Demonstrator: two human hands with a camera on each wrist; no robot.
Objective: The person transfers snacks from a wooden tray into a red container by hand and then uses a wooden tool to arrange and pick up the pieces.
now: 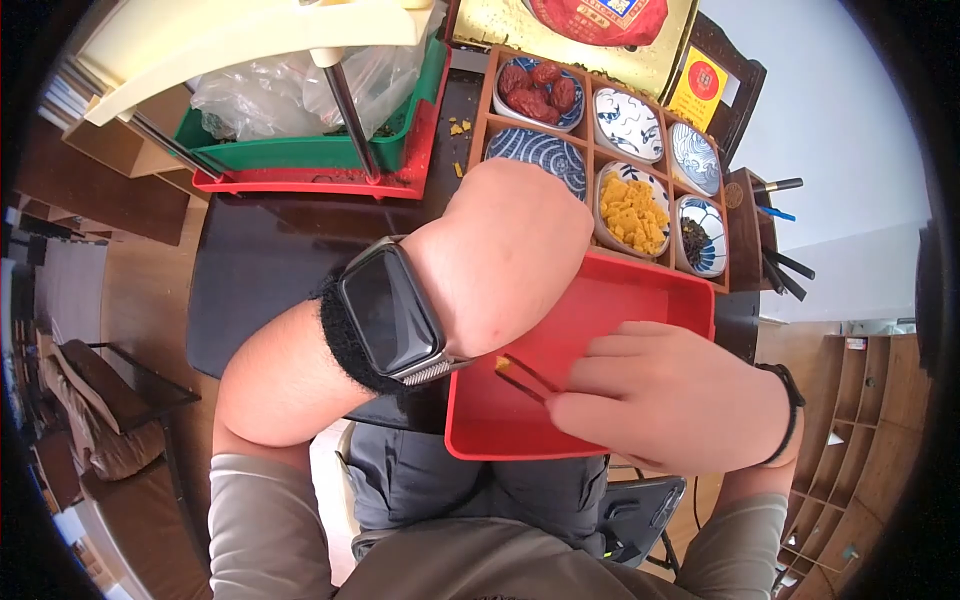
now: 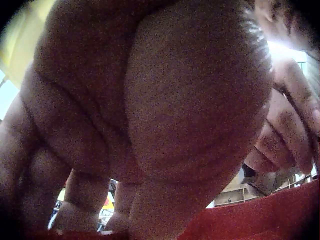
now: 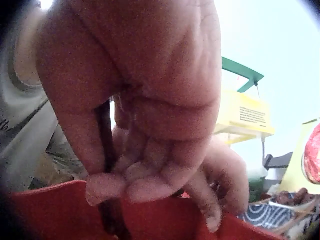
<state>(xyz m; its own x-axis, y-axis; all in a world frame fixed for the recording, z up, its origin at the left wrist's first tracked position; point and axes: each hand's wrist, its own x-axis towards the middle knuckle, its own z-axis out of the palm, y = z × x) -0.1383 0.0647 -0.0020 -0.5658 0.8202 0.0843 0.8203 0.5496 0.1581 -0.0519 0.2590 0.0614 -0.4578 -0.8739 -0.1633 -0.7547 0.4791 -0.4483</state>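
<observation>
My right hand (image 1: 680, 395) is over the red tray (image 1: 480, 435) and pinches dark slim tongs (image 1: 524, 378) between thumb and fingers. Between the tong tips sits a small yellow crumb (image 1: 502, 365). In the right wrist view the tongs' brown shaft (image 3: 106, 145) passes down through the grip. My left hand (image 1: 515, 255) hangs across the tray's far left corner, its back hiding the fingers from the head view. Seen from the right wrist, its fingers (image 3: 212, 220) point down at the tray rim, loosely bent. Its palm fills the left wrist view, with gaps between the fingers.
A divided wooden box (image 1: 590, 150) behind the tray holds patterned bowls, with red dates (image 1: 535, 95), yellow chunks (image 1: 633, 215) and dark dried leaves (image 1: 695, 240) inside some. A green bin (image 1: 290, 155) in a red base stands left. Yellow crumbs (image 1: 460, 128) dot the dark table (image 1: 260, 290).
</observation>
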